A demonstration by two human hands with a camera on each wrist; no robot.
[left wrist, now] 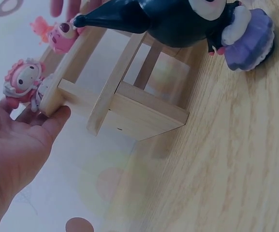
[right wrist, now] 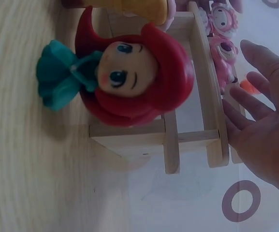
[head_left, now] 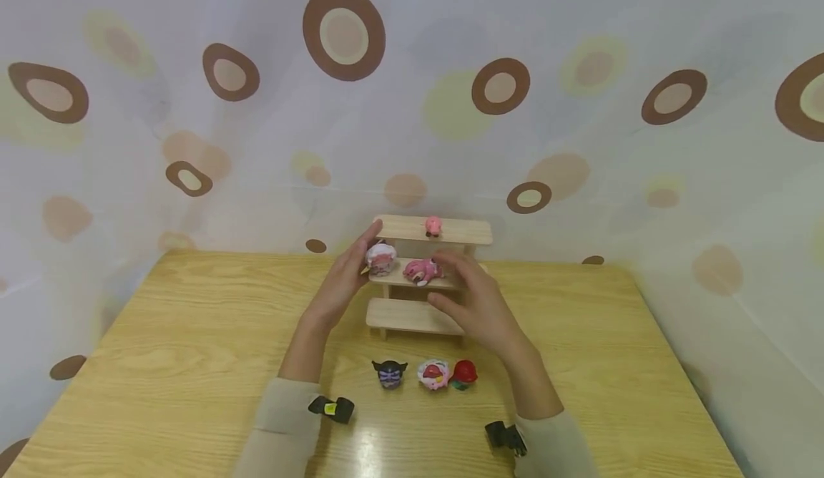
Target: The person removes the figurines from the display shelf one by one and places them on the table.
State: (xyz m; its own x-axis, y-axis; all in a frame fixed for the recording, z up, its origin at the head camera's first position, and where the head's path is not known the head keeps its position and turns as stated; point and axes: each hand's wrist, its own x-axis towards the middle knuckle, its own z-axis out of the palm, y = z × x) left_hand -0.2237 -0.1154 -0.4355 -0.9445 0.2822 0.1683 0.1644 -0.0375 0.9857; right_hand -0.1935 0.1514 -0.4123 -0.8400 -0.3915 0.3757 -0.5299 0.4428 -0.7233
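Pink-and-white figurine in a frilled hood (head_left: 380, 258) stands upright at the left end of the middle shelf (head_left: 397, 275) of a pale wooden three-step stand (head_left: 415, 316), its long axis vertical, its face toward the stand's front edge. The left hand (head_left: 341, 277) is just beside it, fingers stretched and only slightly bent, with one against the shelf's left end; contact with the figurine is hard to tell. A pink bear figurine (head_left: 423, 271) lies along the same shelf near its middle, long axis parallel to the front edge, head toward the left end. Beside it the right hand (head_left: 475, 303) is spread, fingers apart and loosely bent, gripping nothing; whether a fingertip touches the bear cannot be told. A small pink figurine (head_left: 433, 226) is at the top shelf's middle. On the yellow wood-grain table (head_left: 206, 349), before the stand's front edge, are a black-and-purple eared figurine (head_left: 390, 374), a round pink-and-white figurine (head_left: 433, 375) and a red-haired figurine in green (head_left: 464, 373).
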